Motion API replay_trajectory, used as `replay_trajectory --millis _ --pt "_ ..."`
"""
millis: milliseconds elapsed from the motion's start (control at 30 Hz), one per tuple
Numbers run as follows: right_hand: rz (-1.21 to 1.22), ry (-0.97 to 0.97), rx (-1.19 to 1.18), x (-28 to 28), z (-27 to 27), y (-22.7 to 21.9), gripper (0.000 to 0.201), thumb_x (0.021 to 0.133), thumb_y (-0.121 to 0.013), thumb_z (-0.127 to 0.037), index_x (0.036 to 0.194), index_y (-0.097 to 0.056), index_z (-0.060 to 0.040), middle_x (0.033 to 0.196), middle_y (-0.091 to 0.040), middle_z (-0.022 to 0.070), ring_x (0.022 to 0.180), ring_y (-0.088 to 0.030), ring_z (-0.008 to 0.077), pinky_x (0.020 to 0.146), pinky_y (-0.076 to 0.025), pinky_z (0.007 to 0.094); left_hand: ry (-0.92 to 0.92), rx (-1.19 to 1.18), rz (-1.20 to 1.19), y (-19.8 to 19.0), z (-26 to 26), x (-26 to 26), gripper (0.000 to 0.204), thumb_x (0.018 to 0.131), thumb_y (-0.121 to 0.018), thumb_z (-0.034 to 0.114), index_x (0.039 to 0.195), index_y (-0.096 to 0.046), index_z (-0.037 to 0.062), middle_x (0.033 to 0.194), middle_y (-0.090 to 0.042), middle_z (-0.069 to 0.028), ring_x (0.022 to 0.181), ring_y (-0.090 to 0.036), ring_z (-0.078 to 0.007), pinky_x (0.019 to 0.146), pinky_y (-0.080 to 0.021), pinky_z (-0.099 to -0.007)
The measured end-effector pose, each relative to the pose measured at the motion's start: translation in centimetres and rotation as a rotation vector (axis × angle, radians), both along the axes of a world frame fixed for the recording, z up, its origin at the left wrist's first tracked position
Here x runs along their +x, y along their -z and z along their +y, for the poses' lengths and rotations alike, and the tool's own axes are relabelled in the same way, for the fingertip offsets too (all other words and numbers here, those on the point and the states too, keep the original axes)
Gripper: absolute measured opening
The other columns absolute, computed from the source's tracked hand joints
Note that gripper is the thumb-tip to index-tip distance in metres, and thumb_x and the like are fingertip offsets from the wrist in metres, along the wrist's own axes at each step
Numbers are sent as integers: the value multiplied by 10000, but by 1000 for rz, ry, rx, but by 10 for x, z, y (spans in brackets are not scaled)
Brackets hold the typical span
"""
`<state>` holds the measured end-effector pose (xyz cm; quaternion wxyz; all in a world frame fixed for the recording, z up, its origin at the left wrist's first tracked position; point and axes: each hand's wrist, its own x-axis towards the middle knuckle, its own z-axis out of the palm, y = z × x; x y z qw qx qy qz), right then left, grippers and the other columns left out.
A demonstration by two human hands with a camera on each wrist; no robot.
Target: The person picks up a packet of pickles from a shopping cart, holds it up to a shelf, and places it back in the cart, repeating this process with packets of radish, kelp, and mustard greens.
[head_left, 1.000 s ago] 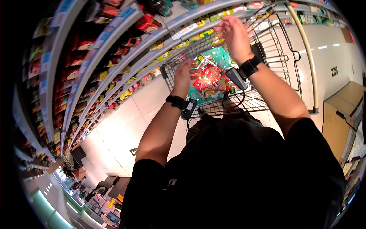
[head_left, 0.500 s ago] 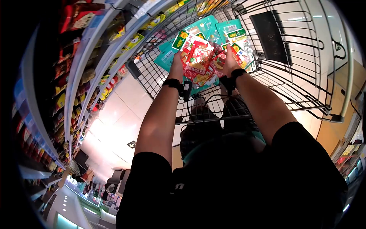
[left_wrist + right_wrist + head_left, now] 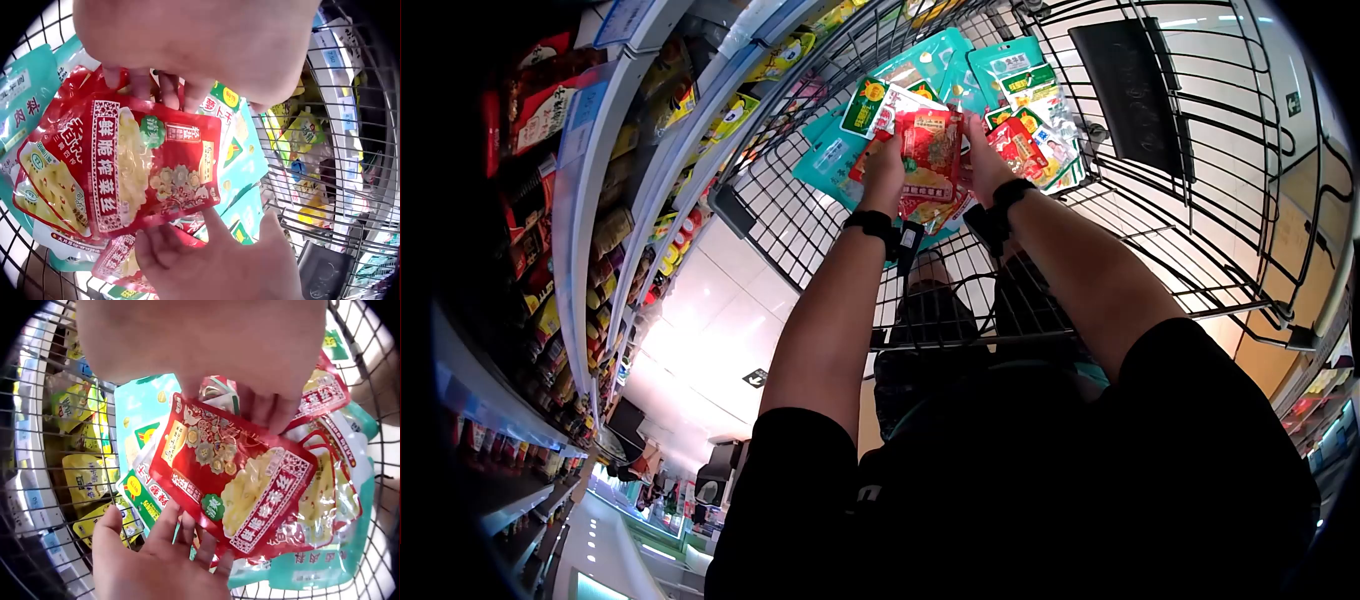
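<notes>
A red pouch of shredded pickled vegetable [image 3: 930, 155] lies between my two hands, over a pile of other food pouches in a wire shopping cart [image 3: 745, 210]. My left hand [image 3: 885, 175] holds its left edge, fingers bent against the side. At the opposite edge, my right hand [image 3: 990, 165] grips with fingertips partly hidden behind the pouch. In the left wrist view, the pouch [image 3: 156, 169] shows its printed front, and a second red pouch [image 3: 47, 181] peeks out beside it. Teal pouches [image 3: 312, 565] spread underneath in the right wrist view.
Store shelves [image 3: 580, 150] packed with bagged goods run along the left of the cart. A black panel [image 3: 1130, 95] is fixed to the cart's wire on the right. Green-and-white packets [image 3: 1030, 90] lie right of the hands. Pale floor tiles [image 3: 710, 330] extend at left.
Both hands came down from above the cart into the pile, then drew closer together around the red pouch. It now lies straighter between them. The head view has shifted nearer the cart.
</notes>
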<state>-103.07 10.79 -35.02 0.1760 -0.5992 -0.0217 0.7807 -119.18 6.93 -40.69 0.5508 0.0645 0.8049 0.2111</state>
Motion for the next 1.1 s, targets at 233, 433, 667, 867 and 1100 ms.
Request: replay_trajectory --millis 233,433,667,867,1100 --pt "125 -29 168 8 17 -67 591 971 -270 -516 1299 -445 -58 1186 -580 83 1064 -560 202 948 -410 339 -70 316 -469 -84 4 3 504 955 -410 446 1249 -500 47 1215 -554 -89 1035 -581 -186 831 -484 -298" --pt "349 4 602 9 24 -114 589 995 -271 -451 1468 -135 -128 1449 -296 97 1302 -352 205 1047 -334 338 -117 630 -617 -175 17 2 443 990 -365 219 1405 -313 74 1317 -474 -107 1131 -540 -213 932 -471 -369" --pt "418 2 799 -9 8 -238 636 976 -224 -526 1480 -84 -165 1485 -235 82 1319 -319 206 1072 -299 350 40 860 -524 -323 9 -9 605 867 -436 -48 1432 -251 66 1330 -462 -122 1149 -514 -198 936 -446 -321" --pt "244 -59 1201 -19 -19 -353 650 985 -239 -495 1481 -66 -112 1488 -223 99 1356 -243 199 1099 -213 313 289 1046 -307 -429 -12 -17 686 869 -487 -19 1446 -133 95 1322 -439 -113 1176 -485 -207 939 -454 -342" --pt "321 -94 1560 -28 -41 -491 689 970 -251 -522 1482 -46 -110 1499 -189 106 1366 -214 206 1106 -179 312 459 1177 85 -559 -42 -18 857 833 -585 5 1454 -10 142 1255 -484 -150 994 -592 -204 686 -547 -288"
